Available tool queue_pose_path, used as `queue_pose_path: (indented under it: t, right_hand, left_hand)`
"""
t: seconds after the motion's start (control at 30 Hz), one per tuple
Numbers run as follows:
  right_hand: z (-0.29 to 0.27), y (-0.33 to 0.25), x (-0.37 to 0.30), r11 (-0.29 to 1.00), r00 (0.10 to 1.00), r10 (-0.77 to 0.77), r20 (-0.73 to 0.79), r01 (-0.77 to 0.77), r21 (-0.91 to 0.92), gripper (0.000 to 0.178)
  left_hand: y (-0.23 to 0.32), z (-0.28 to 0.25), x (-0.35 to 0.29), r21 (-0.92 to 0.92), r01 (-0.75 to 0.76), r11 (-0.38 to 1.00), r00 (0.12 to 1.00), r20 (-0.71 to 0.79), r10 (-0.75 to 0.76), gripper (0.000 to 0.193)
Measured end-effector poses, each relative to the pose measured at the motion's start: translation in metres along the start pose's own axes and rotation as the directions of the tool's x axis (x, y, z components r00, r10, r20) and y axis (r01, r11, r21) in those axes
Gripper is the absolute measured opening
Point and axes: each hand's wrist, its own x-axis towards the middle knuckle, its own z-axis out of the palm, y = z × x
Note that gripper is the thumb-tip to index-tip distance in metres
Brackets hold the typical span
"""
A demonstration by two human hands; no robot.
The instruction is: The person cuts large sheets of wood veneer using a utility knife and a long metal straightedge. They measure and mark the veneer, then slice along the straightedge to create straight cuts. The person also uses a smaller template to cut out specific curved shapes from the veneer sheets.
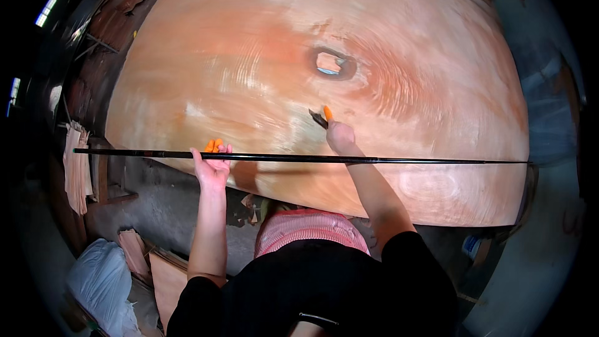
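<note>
A long, thin black rod (287, 158) spans nearly the whole width of the view. My left hand (213, 170), palm up, grips it left of the middle; orange covers sit on some fingertips. The rod crosses over my right forearm and tapers toward its right end. In my right hand (341, 137) is a short, dark, flat tool with a pointed end (318, 118), its kind unclear. The index finger, in an orange cover, stretches out beside it. Beneath both hands lies a large, pale orange wood veneer sheet (249, 87) with a dark-rimmed knot hole (329, 62).
Veneer strips (77, 168) hang at the left edge. A whitish plastic bag (103, 281) and wood pieces (165, 284) stand on the grey floor (156, 206) at lower left. Pink-white striped cloth (312, 231) shows at my lap, against the sheet's near edge.
</note>
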Motion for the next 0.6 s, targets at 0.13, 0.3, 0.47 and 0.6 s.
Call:
queue_pose_path:
  t: [0.13, 0.3, 0.47, 0.6]
  right_hand:
    - [0.012, -0.017, -0.011, 0.996, 0.996, 0.069, 0.052, -0.066, -0.067, 0.035]
    - [0.042, 0.008, -0.073, 0.988, 0.999, 0.003, 0.037, 0.003, -0.154, 0.044]
    - [0.057, -0.002, -0.163, 0.979, 0.951, 0.116, 0.287, -0.06, -0.196, 0.021]
    - [0.068, -0.023, -0.214, 0.973, 0.932, 0.174, 0.317, -0.114, -0.199, 0.021]
  left_hand:
    - [0.026, -0.013, 0.021, -0.03, 0.016, 0.999, 0.997, -0.073, -0.018, 0.056]
    - [0.045, -0.025, 0.039, -0.03, 0.071, 0.997, 0.99, -0.116, -0.074, 0.055]
    - [0.054, -0.057, 0.068, -0.054, 0.165, 0.985, 0.968, -0.182, -0.172, 0.056]
    - [0.053, -0.072, 0.101, -0.077, 0.287, 0.955, 0.92, -0.256, -0.297, 0.051]
